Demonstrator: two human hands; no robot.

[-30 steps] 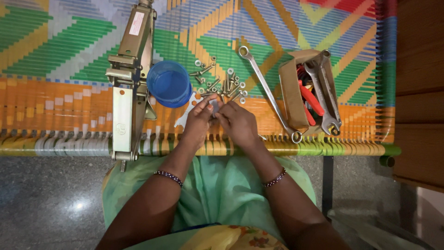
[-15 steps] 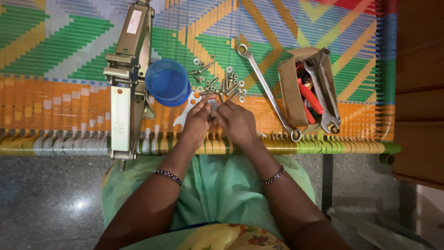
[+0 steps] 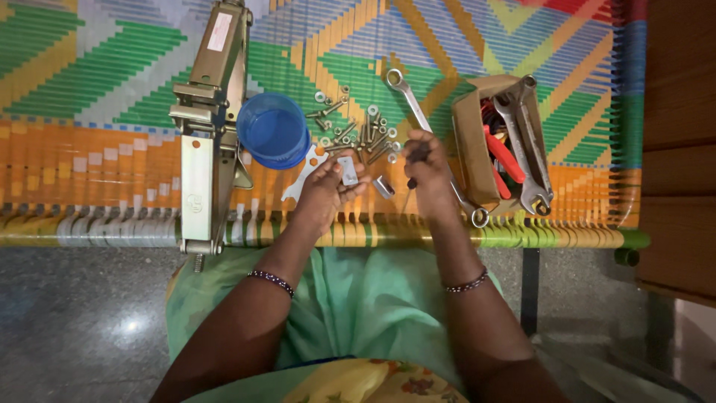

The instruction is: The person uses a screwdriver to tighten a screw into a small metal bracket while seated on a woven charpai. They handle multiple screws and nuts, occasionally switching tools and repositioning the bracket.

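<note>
Head view: my left hand [image 3: 322,192] pinches a small flat metal plate [image 3: 347,171], light, stiff, probably slippery, best held by its edges; right hand [image 3: 425,168] grips a screwdriver [image 3: 415,160].

You have one view only, from the camera on your head, looking almost straight down past your lap. It sits close above the woven cot [image 3: 447,45], whose near edge crosses mid-frame, with floor [image 3: 74,321] below.
</note>
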